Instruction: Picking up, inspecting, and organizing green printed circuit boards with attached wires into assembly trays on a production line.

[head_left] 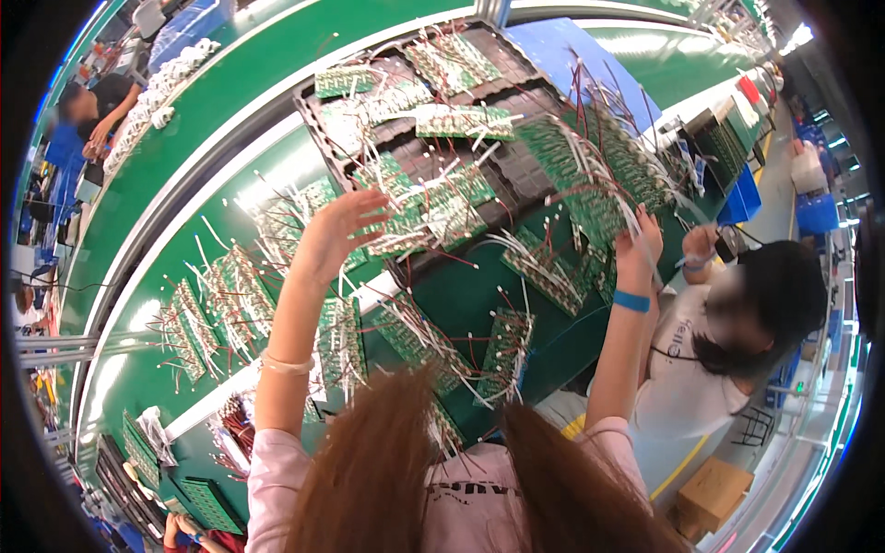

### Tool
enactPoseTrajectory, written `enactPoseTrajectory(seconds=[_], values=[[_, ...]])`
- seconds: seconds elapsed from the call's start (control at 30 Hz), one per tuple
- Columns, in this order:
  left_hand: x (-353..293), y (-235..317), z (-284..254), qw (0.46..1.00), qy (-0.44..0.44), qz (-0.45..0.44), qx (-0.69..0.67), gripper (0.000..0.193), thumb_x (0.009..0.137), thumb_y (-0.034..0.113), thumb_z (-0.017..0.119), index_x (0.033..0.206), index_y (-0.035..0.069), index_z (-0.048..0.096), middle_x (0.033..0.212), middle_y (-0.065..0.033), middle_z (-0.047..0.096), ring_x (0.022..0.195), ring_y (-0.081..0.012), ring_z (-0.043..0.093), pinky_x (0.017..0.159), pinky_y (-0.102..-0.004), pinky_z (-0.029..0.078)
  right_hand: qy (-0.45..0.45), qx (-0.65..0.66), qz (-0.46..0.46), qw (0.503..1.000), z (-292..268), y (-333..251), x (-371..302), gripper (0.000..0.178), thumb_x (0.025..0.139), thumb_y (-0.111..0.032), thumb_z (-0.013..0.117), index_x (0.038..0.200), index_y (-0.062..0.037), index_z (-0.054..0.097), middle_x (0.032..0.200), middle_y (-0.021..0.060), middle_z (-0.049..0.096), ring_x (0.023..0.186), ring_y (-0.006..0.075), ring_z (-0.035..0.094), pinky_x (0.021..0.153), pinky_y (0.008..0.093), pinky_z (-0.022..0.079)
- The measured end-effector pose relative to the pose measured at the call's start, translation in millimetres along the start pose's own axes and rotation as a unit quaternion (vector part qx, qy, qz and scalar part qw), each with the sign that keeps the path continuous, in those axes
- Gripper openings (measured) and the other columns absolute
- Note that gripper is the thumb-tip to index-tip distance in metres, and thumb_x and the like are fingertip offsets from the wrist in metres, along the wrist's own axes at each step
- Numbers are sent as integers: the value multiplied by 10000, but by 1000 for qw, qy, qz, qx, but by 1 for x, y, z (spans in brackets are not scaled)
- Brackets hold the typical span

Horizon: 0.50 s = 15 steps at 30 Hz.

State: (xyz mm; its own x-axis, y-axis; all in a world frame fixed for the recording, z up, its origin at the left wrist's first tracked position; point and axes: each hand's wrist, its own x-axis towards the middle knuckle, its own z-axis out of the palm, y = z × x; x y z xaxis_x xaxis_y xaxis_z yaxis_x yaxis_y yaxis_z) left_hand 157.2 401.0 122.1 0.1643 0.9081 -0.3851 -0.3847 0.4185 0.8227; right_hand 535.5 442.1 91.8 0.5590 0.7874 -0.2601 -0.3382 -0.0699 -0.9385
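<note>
My left hand (341,230), fingers stretched out and a little apart, is over the near left corner of a black tray (516,180). Just beyond its fingertips, green circuit boards (450,195) with white and red wires lie in the tray. My right hand (639,244) is at the right, its fingers closed around white wires (604,170) that run along a large green circuit board panel (567,170). Part of that grip is hidden by the fingers. A second panel (622,157) is just behind the first.
More wired boards (235,290) cover the green bench at the left, with others (505,355) in front of me. A co-worker (737,341) sits close at the right, a hand near the wires. A conveyor belt (221,92) runs beyond the tray. Cardboard box (714,493) on the floor.
</note>
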Motion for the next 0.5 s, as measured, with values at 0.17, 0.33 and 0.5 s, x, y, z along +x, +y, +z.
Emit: enactPoseTrajectory(seconds=[0.17, 0.33, 0.5], values=[[-3, -13, -17, 996, 75, -12, -36, 242, 743, 211, 380, 865, 25, 477, 873, -92, 516, 788, -188, 486, 682, -287, 375, 25, 48, 15, 998, 55, 36, 69, 190, 732, -161, 448, 872, -46, 393, 673, 50, 438, 494, 158, 422, 424, 265, 403], [2, -12, -26, 992, 109, 48, 45, 195, 750, 187, 407, 840, 31, 481, 849, -73, 520, 771, -149, 487, 659, -253, 373, -27, 118, 115, 986, 68, 79, 108, 304, 745, -174, 429, 943, 43, 353, 898, 141, 437, 743, 232, 472, 649, 364, 402], [46, -14, -24, 916, 140, 201, 316, 181, 737, 162, 438, 859, 32, 469, 815, -48, 513, 746, -107, 465, 657, -243, 362, -29, -262, -198, 944, 98, 82, 71, 495, 714, -105, 434, 1124, 51, 204, 1140, 180, 274, 1057, 266, 268, 856, 327, 233]])
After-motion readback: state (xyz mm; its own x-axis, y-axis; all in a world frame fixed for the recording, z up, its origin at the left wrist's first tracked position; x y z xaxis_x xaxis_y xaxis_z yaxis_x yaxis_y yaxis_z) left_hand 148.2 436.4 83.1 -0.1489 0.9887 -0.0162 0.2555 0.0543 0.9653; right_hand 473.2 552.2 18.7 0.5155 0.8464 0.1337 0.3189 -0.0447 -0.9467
